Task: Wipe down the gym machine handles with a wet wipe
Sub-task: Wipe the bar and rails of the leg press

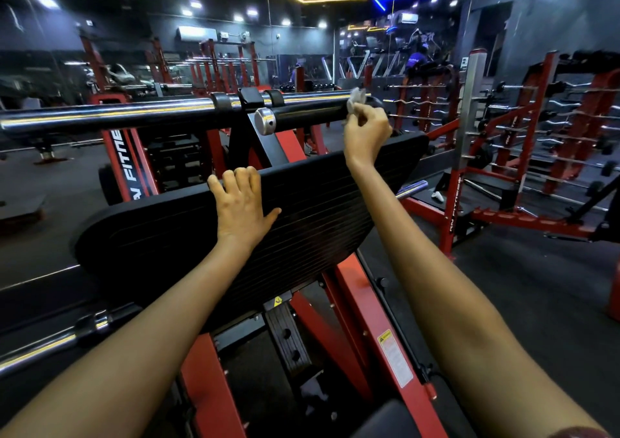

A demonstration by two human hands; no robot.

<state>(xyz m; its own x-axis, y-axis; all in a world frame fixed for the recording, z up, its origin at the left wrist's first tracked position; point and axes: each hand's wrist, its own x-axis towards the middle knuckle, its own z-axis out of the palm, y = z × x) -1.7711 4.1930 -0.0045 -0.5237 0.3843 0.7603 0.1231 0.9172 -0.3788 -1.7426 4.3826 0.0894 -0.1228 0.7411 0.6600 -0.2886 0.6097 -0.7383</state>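
A red and black leg press machine fills the view. Its ribbed black footplate (318, 209) tilts in front of me. My left hand (240, 204) grips the plate's top edge, fingers curled over it and thumb spread on the face. Behind the plate runs a long bar, chrome on the left (100, 115) and black on the right (308, 115). My right hand (367, 132) pinches a crumpled white wet wipe (356, 100) against the right end of the black bar section.
A red frame post (456, 203) and a rack of barbells (553, 129) stand to the right. More red racks and a mirror wall lie behind. A chrome weight peg (40, 347) sticks out at lower left. Dark floor (520, 286) lies to the right.
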